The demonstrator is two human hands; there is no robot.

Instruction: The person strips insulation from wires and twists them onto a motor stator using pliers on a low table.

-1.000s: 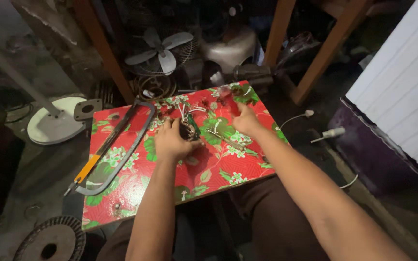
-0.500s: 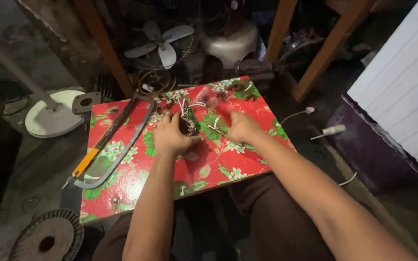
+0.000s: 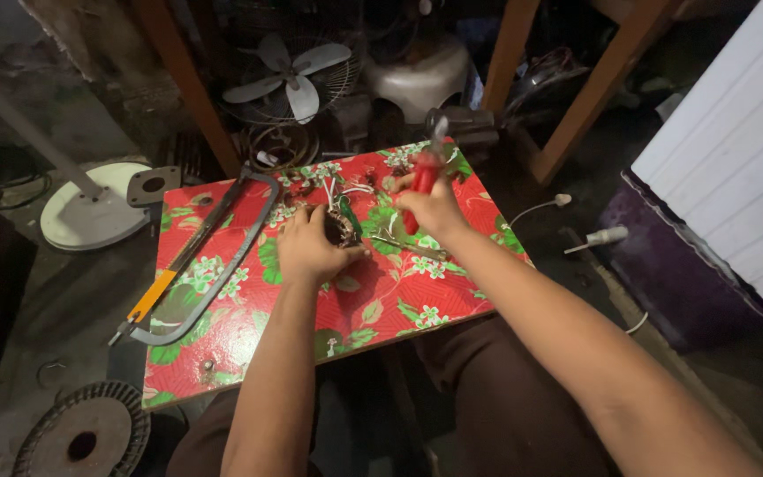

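It was a cramped repair workshop: a hacksaw (image 3: 196, 261) lay left of the hands, bare fan blades (image 3: 291, 72) and a fan base (image 3: 94, 216) stood beyond them.

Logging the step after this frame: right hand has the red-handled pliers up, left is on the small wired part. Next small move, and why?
Probably lower the pliers onto the wires of the small wired part. The right hand holds the tool raised above the board, with its tip clear of everything, while the left hand pins the part down, so the part looks steadied for a nip.
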